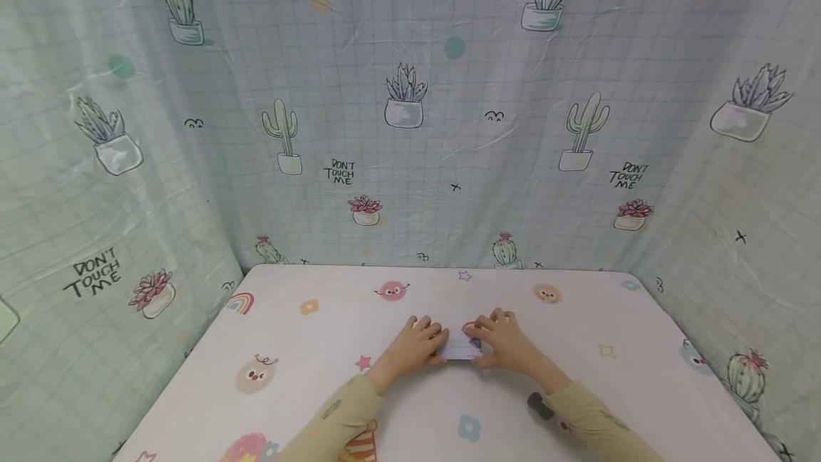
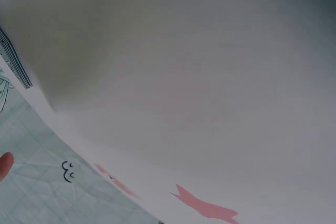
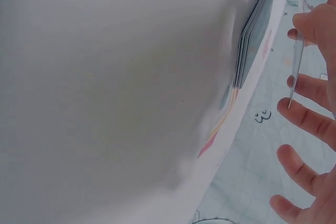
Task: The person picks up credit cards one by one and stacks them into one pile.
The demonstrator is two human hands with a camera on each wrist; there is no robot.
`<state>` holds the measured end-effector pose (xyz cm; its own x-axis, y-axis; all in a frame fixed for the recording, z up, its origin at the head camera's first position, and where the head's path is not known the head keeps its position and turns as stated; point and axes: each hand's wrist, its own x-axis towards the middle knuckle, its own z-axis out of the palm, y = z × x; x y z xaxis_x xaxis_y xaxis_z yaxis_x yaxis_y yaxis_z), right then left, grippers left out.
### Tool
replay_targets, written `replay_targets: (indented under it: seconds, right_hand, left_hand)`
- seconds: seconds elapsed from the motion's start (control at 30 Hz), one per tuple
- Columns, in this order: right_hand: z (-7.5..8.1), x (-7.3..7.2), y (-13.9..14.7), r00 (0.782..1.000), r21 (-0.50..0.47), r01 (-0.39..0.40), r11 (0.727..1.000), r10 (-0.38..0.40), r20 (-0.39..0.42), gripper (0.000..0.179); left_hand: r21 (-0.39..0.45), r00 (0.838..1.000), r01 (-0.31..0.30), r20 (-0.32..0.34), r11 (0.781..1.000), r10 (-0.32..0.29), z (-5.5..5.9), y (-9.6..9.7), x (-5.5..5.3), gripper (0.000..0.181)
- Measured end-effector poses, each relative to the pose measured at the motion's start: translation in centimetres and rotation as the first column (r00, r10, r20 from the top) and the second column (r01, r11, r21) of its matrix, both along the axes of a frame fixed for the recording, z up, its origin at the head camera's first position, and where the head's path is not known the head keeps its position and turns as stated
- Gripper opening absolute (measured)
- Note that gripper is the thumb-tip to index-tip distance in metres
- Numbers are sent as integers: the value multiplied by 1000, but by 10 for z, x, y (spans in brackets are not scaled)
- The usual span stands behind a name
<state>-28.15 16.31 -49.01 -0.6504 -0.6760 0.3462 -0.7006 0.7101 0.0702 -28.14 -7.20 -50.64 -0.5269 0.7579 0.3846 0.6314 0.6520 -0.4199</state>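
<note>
In the head view, a small, mostly white card (image 1: 462,350) with a printed picture lies between both hands over the middle of the table. My left hand (image 1: 412,345) pinches its left edge. At the opposite edge my right hand (image 1: 511,348) pinches it with thumb and fingers. The right wrist view shows the card (image 3: 297,59) nearly edge-on, raised, with some fingers of the right hand (image 3: 315,124) spread apart. Below it a neat stack of thin cards (image 3: 254,35) lies on the table. One fingertip of the left hand (image 2: 5,166) shows in the left wrist view.
The white table (image 1: 308,348) is printed with cartoon faces, stars and flowers. Cactus-patterned curtains (image 1: 410,155) stand behind it and on both sides. By the right sleeve is a dark rounded shape (image 1: 540,406); I cannot tell whether it is printed.
</note>
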Motion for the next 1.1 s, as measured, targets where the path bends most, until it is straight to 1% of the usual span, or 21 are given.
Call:
replay_targets:
  seconds: [0.2,0.43,0.67,0.7,0.8,0.9,0.93,1.0,1.1]
  right_hand:
    - [-4,-3,-5,1000,-31,-20,999,20,-4,53]
    - [-4,-6,-10,1000,-2,-6,1000,6,17,51]
    - [-5,-8,-14,1000,15,-5,1000,5,5,51]
    - [-5,-9,-14,1000,18,-2,1000,2,8,51]
    - [-6,-9,-15,1000,30,12,999,-13,27,52]
    - [-8,-11,-16,999,41,22,999,-23,42,52]
    - [-8,-11,-16,999,43,25,999,-27,47,52]
    - [-10,-12,-16,998,46,26,999,-29,52,51]
    - [-11,-14,-16,997,49,37,998,-40,64,51]
  left_hand:
    - [17,999,9,-38,1000,-9,0,-5,-1,47]
    - [-8,1000,-20,-18,1000,20,-4,-8,-5,47]
    - [39,997,34,-67,999,-32,-5,-13,-8,45]
    - [45,995,50,-87,998,-46,-8,-14,-11,46]
    - [45,995,58,-89,997,-54,-10,-15,-12,45]
    - [29,996,50,-76,998,-47,-11,-14,-14,44]
    - [21,998,35,-53,999,-34,-9,-14,-12,43]
    - [0,999,15,-36,1000,-15,-10,-13,-13,43]
    - [-29,1000,-18,10,999,18,-9,-11,-14,43]
